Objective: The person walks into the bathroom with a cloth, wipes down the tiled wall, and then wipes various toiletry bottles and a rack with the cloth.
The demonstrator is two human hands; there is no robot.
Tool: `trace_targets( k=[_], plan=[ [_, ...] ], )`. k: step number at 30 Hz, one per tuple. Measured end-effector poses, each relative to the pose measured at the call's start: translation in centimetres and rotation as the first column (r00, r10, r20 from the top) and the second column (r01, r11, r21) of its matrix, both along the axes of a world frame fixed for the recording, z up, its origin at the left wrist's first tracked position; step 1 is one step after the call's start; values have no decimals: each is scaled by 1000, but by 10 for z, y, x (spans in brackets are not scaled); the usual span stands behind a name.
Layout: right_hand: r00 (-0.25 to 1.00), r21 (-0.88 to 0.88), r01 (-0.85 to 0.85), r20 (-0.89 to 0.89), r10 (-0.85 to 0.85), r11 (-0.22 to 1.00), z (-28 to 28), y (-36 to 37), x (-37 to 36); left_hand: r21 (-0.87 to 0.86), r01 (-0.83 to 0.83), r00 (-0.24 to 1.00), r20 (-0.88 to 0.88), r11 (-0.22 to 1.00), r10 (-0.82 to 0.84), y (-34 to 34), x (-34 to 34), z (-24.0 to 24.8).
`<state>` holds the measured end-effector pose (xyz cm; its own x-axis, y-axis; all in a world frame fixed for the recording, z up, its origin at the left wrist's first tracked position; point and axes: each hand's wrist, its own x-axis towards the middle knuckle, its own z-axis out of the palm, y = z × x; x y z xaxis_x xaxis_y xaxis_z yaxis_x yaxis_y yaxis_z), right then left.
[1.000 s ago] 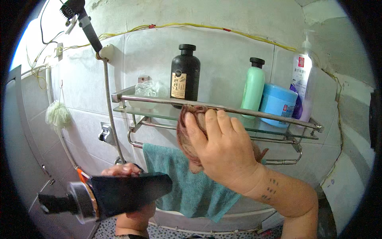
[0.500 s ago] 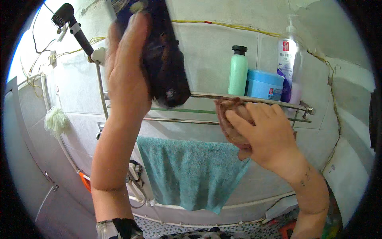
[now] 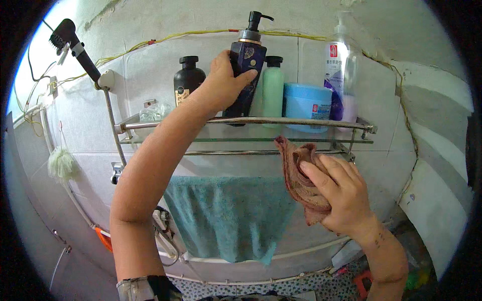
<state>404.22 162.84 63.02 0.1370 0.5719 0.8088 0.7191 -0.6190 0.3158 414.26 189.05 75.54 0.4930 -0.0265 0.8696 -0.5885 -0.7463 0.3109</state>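
- Dark blue pump bottle (image 3: 247, 67) stands on the glass-and-chrome wall shelf (image 3: 311, 122), between a black bottle (image 3: 187, 83) and a green bottle (image 3: 272, 90); the left hand (image 3: 223, 85) is wrapped tight around it, apparently steadying it upright.
- Right hand (image 3: 339, 193) grips a bunched brown rag (image 3: 301, 175) just under the shelf rail.
- Blue tub (image 3: 307, 103) and clear pump bottle (image 3: 341, 70) sit further right.
- Teal towel (image 3: 228, 215) hangs below; tiled bathroom wall (image 3: 75, 135), shower head (image 3: 63, 37) upper left.
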Motion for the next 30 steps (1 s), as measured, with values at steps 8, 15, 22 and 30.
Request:
trace_targets(
  k=[8,15,22,30],
  plan=[
    [999,104,9,-45,-5,995,-15,-27,-2,131,-349,935,121,928,335,-12,-31,-12],
    [989,234,14,-143,21,972,-25,-47,1,160,-630,695,553,760,460,4,-48,-17],
    [980,250,-166,-61,187,954,-30,-37,5,111,-405,914,89,908,396,61,-45,-14],
    [960,201,-269,-16,278,942,-28,-18,-8,114,-260,965,16,959,260,62,-48,-16]
  ],
)
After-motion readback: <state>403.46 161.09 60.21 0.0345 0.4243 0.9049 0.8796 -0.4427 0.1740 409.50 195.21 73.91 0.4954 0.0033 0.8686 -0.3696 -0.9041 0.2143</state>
